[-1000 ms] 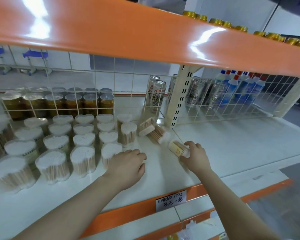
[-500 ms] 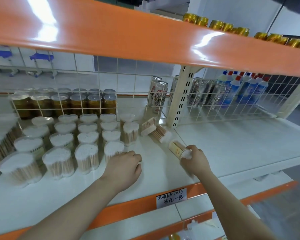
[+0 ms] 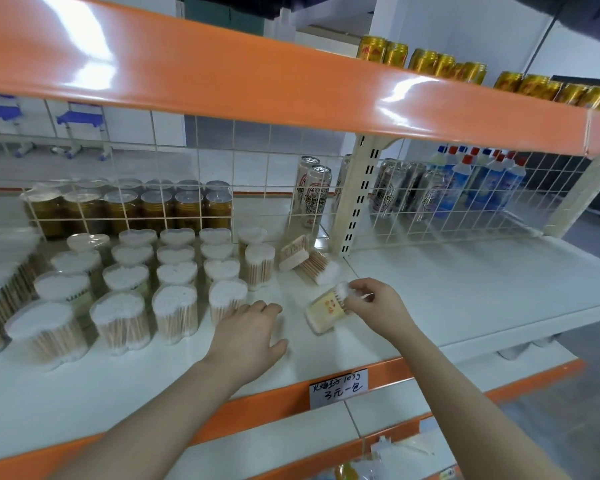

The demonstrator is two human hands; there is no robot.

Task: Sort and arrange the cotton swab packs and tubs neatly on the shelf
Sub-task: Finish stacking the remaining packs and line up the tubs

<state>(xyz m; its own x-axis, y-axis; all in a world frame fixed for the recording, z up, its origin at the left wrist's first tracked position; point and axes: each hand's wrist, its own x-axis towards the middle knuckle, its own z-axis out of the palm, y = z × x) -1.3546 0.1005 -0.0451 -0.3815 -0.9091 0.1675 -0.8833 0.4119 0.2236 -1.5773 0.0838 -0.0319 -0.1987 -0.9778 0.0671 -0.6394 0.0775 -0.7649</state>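
White shelf board (image 3: 465,292) with glossy orange front edge (image 3: 257,407). Clear plastic tubs of tan-stemmed, white-tipped cotton swabs (image 3: 175,313). Pale yellow swab pack with red print (image 3: 323,311). Cream wire grid back (image 3: 194,174). Gold cans (image 3: 433,64), blue bottles with red caps (image 3: 458,188), white handwritten price tag (image 3: 338,388).

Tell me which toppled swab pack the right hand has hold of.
The yellow-labelled pack nearest the shelf's front edge, gripped by the right hand at its cotton-tip end. The other two toppled packs lie untouched farther back by the upright post.
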